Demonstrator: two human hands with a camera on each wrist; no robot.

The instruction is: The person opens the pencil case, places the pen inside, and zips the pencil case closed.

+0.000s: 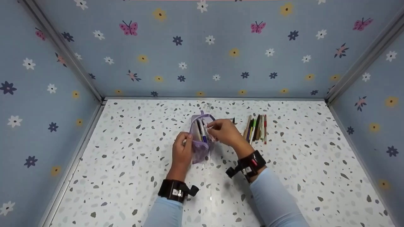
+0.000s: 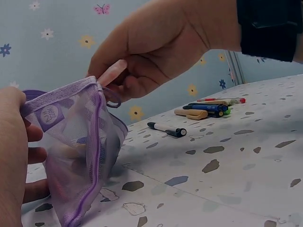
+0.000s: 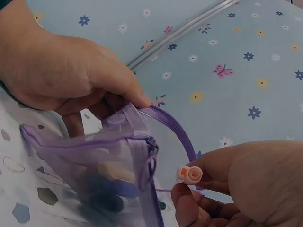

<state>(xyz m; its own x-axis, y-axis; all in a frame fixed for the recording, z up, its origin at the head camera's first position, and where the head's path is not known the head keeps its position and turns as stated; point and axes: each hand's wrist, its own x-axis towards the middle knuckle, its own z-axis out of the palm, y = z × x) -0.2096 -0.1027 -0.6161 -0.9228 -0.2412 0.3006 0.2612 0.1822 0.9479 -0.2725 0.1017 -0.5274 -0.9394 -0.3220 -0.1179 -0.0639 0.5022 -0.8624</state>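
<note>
A purple mesh pouch stands unzipped near the table's middle, with several pens inside. The left hand grips the pouch's left rim between thumb and fingers, also visible in the right wrist view, where that hand pinches the edge. At the pouch's right side, the right hand pinches a pale pink pen at the opening. The end of that pen shows between thumb and fingers in the right wrist view; its other end is hidden by the pouch.
Several pens and markers lie side by side to the right of the right hand. A white and black pen lies apart from them, nearer the pouch. Flowered panels stand at the back and both sides of the speckled table.
</note>
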